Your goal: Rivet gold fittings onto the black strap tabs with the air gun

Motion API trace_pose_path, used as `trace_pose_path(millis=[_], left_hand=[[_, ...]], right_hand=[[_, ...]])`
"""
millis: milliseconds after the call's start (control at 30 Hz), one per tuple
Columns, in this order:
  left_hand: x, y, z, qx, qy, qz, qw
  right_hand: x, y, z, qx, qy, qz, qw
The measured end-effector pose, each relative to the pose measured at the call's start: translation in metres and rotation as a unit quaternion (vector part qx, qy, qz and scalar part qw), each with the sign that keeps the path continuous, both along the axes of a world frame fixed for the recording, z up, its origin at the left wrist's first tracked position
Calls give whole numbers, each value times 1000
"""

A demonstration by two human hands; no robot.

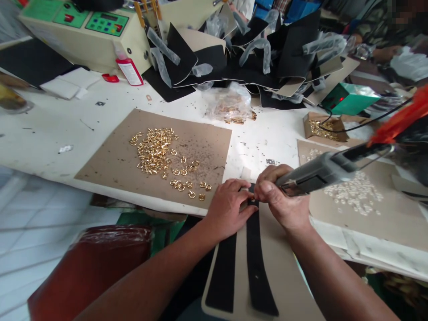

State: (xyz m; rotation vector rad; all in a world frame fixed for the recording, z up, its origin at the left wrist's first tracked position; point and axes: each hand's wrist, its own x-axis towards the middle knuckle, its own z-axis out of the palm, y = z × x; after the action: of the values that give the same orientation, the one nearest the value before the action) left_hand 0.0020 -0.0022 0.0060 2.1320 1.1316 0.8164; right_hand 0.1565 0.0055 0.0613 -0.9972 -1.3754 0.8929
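Note:
A tan panel [279,267] with black strips lies at the table's front edge, reaching down over my lap. My left hand [230,207] has its fingers pressed round the upper end of the black strip [259,267], where a small gold piece shows between the fingertips. In my right hand [284,200] is a grey electric screwdriver [317,174], held nearly level, its front end hidden by my fingers at the strip. Gold buckles [154,151] are heaped on a brown board [113,165] to the left.
Small pale rings [356,194] lie on another board at right. Behind are a small carton [310,127] of gold parts, a green box [351,98], a plastic bag [230,102] and piled black panels [217,62]. A red bottle [130,69] stands by a machine [90,35].

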Motion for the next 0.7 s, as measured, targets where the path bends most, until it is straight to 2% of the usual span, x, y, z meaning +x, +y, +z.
trace_pose_path(millis=[367,600,700], left_hand=[[1,0,-2,-11,-11,2,1000],[0,-1,-2,10,-4,-2,1000],[0,-1,-1,18,2,4,1000]], right_hand=[[-1,9,1,-49,11,113,992],[-1,7,-8,-43,-9,73,996],[0,9,-8,-40,1,94,995]])
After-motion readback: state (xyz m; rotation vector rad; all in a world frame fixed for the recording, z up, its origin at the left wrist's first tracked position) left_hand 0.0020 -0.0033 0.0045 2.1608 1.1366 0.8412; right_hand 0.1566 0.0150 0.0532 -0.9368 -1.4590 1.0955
